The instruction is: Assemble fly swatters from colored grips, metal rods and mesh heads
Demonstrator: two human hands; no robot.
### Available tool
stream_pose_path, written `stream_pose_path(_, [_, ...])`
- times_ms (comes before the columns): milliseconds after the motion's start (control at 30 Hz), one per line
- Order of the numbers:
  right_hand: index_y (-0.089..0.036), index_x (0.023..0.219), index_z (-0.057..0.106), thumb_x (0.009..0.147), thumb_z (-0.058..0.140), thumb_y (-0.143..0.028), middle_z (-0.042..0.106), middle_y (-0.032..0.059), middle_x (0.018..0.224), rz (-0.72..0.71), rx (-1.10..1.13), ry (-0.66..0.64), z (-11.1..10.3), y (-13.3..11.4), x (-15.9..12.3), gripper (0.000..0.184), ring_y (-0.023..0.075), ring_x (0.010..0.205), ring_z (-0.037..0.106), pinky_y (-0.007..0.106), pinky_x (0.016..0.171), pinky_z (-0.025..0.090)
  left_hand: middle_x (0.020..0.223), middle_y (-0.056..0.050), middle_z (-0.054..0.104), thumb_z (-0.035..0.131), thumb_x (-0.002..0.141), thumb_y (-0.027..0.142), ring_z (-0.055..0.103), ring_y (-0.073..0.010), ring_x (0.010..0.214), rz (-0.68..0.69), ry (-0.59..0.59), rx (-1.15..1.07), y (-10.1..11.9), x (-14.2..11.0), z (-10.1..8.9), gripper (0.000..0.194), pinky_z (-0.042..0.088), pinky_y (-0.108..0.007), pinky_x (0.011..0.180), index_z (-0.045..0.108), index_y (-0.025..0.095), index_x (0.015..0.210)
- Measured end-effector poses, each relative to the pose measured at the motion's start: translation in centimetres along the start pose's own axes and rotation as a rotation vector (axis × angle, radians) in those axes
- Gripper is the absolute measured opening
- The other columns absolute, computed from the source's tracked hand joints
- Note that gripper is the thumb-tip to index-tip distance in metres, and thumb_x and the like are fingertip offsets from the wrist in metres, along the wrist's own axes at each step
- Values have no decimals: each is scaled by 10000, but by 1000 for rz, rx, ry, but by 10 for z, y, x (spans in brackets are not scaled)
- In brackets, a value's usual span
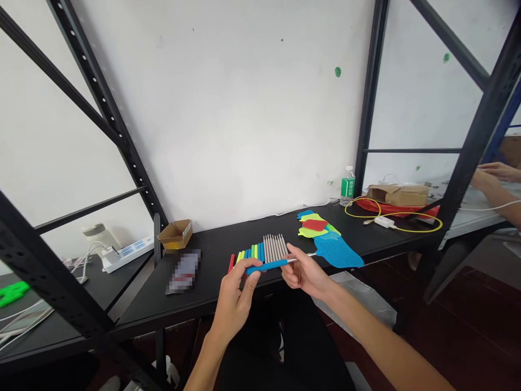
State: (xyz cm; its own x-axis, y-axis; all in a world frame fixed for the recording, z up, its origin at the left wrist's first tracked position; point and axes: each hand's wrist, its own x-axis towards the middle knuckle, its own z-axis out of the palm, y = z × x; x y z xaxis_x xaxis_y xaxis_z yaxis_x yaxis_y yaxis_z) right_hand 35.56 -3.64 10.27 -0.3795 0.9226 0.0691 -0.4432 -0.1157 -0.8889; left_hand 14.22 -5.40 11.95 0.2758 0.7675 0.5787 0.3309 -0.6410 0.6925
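Note:
A blue fly swatter is held level in front of me. My left hand (240,288) is closed on its blue handle (268,266), thumb and fingers pinching it near the end. My right hand (303,271) wraps round the metal rod where it leaves the handle. The rod runs right to the blue mesh swatter head (337,251), which overhangs the table edge. Just behind the hands lie several silver metal rods (275,247) side by side. Left of them is a row of coloured handles (250,252) in red, yellow-green and blue, partly hidden by my left hand.
Loose swatter heads (315,224) are piled on the black table (215,244). A small carton (176,234) stands left, above a blurred packet (184,271). At the back right are a water bottle (347,186), a yellow cable (423,225) and a cardboard box (396,194). Another person's hands (494,176) show far right.

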Motion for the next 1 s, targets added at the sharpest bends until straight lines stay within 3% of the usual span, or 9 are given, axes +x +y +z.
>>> stream_pose_path(200, [-182, 475, 462, 919, 515, -458, 338, -44, 381, -123, -77, 4, 1, -3, -5, 526, 82, 391, 301, 254, 448, 216, 879, -43, 670, 502, 945, 368, 564, -186, 737, 119, 122, 293, -1, 1, 4, 220, 428, -282, 710, 661, 227, 1003])
stream_pose_path(333, [-168, 495, 523, 931, 476, -402, 388, -22, 393, -201, -199, -14, 5, -8, -10, 498, 91, 404, 346, 262, 474, 250, 666, -31, 593, 389, 970, 368, 525, -177, 639, 155, 181, 419, -4, 1, -1, 369, 401, -287, 656, 612, 214, 720])
stream_pose_path(467, [-159, 534, 581, 918, 449, -414, 481, 20, 447, -282, -344, 61, -2, -26, -19, 480, 111, 440, 418, 263, 470, 266, 547, -23, 540, 315, 984, 412, 499, -154, 546, -89, 383, 372, -20, 6, -28, 531, 378, -274, 592, 476, 207, 522])
stream_pose_path(567, [-162, 756, 666, 876, 450, -384, 647, 85, 707, -287, -337, 154, -16, -44, -23, 332, 171, 629, 559, 260, 501, 357, 638, -27, 628, 345, 971, 458, 570, -173, 615, -261, 493, 404, -49, 11, -55, 485, 399, -267, 612, 588, 194, 644])
stream_pose_path(633, [-174, 927, 667, 835, 483, -311, 673, 86, 820, -288, -323, 202, -26, -50, -23, 247, 188, 722, 591, 265, 550, 417, 732, -31, 679, 446, 929, 481, 615, -198, 693, -374, 496, 535, -73, 13, -66, 370, 411, -274, 650, 668, 201, 832])
stream_pose_path(700, [-181, 973, 644, 830, 513, -274, 608, 25, 650, -264, -346, 230, -34, -50, -19, 215, 154, 589, 544, 257, 528, 415, 816, -50, 705, 507, 893, 479, 638, -232, 754, -485, 473, 668, -95, 13, -67, 329, 407, -288, 649, 682, 216, 986])
stream_pose_path(767, [-183, 966, 621, 865, 545, -326, 433, -61, 480, -218, -390, 236, -38, -44, -14, 192, 103, 412, 380, 234, 435, 330, 909, -61, 722, 514, 888, 473, 648, -265, 809, -549, 362, 753, -109, 11, -59, 328, 396, -301, 631, 673, 238, 1053])
stream_pose_path(900, [-184, 1008, 579, 884, 571, -511, 343, -108, 471, -167, -392, 202, -38, -31, -6, 350, 61, 360, 231, 211, 376, 184, 994, -53, 730, 508, 898, 483, 649, -276, 904, -519, 137, 760, -117, 7, -36, 318, 402, -302, 635, 687, 264, 1043])
stream_pose_path(1000, [-184, 972, 564, 895, 557, -534, 352, -106, 483, -181, -307, 177, -32, -26, -4, 358, 56, 377, 246, 202, 389, 193, 1057, -65, 715, 501, 910, 483, 641, -262, 955, -439, 110, 733, -113, 7, -28, 336, 430, -304, 688, 710, 248, 1027])
